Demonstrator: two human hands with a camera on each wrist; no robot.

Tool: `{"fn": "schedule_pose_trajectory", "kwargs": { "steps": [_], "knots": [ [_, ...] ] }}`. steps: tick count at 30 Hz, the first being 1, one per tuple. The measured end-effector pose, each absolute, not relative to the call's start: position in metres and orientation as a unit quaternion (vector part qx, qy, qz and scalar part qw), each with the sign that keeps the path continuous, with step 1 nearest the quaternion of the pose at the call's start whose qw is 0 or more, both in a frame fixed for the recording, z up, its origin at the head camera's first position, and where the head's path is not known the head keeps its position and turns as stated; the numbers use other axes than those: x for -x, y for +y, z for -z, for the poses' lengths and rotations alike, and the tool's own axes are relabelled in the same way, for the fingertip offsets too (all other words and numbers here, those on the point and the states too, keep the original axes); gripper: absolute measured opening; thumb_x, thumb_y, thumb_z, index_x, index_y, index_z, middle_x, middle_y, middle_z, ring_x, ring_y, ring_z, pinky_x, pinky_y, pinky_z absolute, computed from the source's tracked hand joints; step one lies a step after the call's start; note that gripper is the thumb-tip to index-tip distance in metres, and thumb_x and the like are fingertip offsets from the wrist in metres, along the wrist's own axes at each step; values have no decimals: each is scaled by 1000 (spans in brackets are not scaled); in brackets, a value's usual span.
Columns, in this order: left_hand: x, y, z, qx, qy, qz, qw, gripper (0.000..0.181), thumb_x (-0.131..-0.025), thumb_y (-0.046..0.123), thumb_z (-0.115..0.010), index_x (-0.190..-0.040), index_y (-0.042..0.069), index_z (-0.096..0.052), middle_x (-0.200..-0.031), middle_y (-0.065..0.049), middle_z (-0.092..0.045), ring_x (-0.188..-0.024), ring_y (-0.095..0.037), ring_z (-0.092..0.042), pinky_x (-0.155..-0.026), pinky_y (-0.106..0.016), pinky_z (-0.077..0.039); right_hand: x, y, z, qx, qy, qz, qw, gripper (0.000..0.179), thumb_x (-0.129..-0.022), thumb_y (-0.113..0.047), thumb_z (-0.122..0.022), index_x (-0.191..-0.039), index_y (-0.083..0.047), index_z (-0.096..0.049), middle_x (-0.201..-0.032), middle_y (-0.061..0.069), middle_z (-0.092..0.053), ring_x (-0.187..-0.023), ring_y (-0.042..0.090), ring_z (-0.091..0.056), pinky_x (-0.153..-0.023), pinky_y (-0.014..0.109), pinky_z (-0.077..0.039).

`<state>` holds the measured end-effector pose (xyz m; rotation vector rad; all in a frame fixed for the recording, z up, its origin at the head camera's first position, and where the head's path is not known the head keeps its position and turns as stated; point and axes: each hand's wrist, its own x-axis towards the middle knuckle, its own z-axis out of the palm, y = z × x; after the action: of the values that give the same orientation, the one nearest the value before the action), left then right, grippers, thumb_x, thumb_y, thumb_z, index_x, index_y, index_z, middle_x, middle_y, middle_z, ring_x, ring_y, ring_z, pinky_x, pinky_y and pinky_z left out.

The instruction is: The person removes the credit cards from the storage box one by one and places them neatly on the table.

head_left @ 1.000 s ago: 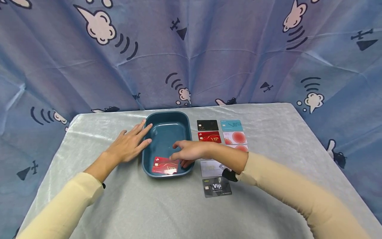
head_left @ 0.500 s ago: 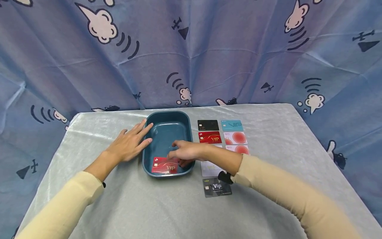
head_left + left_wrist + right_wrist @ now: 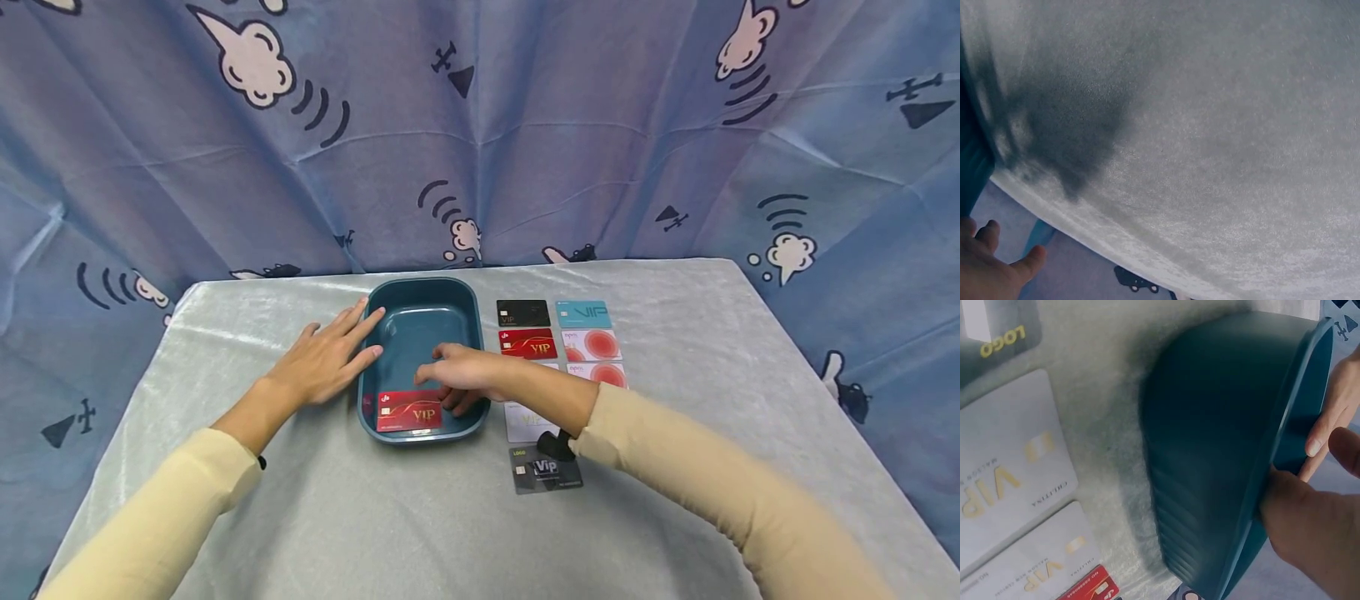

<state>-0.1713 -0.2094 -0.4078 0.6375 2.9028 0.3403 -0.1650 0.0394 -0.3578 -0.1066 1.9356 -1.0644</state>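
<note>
A red VIP card lies at the near end of a dark blue rectangular bin. My right hand reaches over the bin's right wall, its lower fingers bent down at the card's right edge. Whether they pinch the card or only touch it is hidden. Seen from the right wrist, this hand is over the rim, with the bin's outer wall filling the middle. My left hand rests on the bin's left rim with fingers spread; part of it shows in the left wrist view.
Right of the bin, cards lie in two columns: black, red, white and grey on the left; teal and pink-white ones on the right. My right forearm covers some. A patterned curtain hangs behind the table.
In the bin, the red card has slid slightly left and straightened. My right hand has edged a little left with it. The left hand stays on the rim.
</note>
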Motion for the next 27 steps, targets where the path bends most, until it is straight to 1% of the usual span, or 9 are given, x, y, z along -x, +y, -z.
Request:
{"fn": "schedule_pose_trajectory", "kwargs": {
  "steps": [3, 9, 16, 19, 23, 27],
  "knots": [
    [171, -209, 408, -210, 968, -114, 76, 66, -106, 53, -32, -161, 21, -17, -167, -11, -8, -151, -34, -18, -111, -70, -19, 165, 38, 357, 29, 779, 443, 443, 75, -95, -32, -62, -153, -1, -25, -124, 22, -59, -107, 35, -64, -83, 41, -58],
    [172, -208, 408, -208, 968, -115, 79, 65, -106, 50, -36, -161, 21, -16, -167, -12, -8, -151, -34, -17, -111, -70, -18, 166, 37, 360, 16, 771, 462, 437, 70, -95, -30, -61, -150, -1, -28, -124, 24, -60, -107, 37, -64, -80, 43, -59],
    [171, -208, 407, -206, 968, -116, 83, 65, -106, 49, -36, -161, 22, -16, -167, -12, -8, -151, -34, -17, -111, -70, -18, 167, 35, 359, 17, 764, 473, 439, 63, -96, -29, -59, -146, -2, -32, -131, 24, -50, -104, 38, -65, -84, 44, -58],
    [171, -208, 406, -207, 968, -115, 83, 65, -106, 50, -34, -161, 21, -16, -167, -12, -8, -151, -34, -17, -111, -70, -19, 168, 34, 360, 27, 768, 466, 439, 63, -97, -29, -58, -149, -5, -32, -136, 22, -48, -103, 38, -66, -86, 45, -57],
    [172, -208, 406, -207, 968, -116, 85, 65, -106, 51, -33, -161, 21, -16, -167, -12, -7, -151, -34, -17, -111, -71, -18, 170, 32, 361, 52, 779, 441, 444, 65, -96, -31, -58, -153, -10, -34, -141, 16, -48, -105, 36, -65, -85, 46, -57],
    [172, -207, 406, -205, 968, -118, 88, 65, -106, 50, -34, -162, 21, -15, -167, -11, -6, -151, -34, -16, -111, -70, -17, 172, 29, 360, 79, 791, 402, 455, 62, -97, -33, -57, -153, -12, -38, -141, 12, -50, -108, 34, -64, -86, 48, -56]
  ]
}}
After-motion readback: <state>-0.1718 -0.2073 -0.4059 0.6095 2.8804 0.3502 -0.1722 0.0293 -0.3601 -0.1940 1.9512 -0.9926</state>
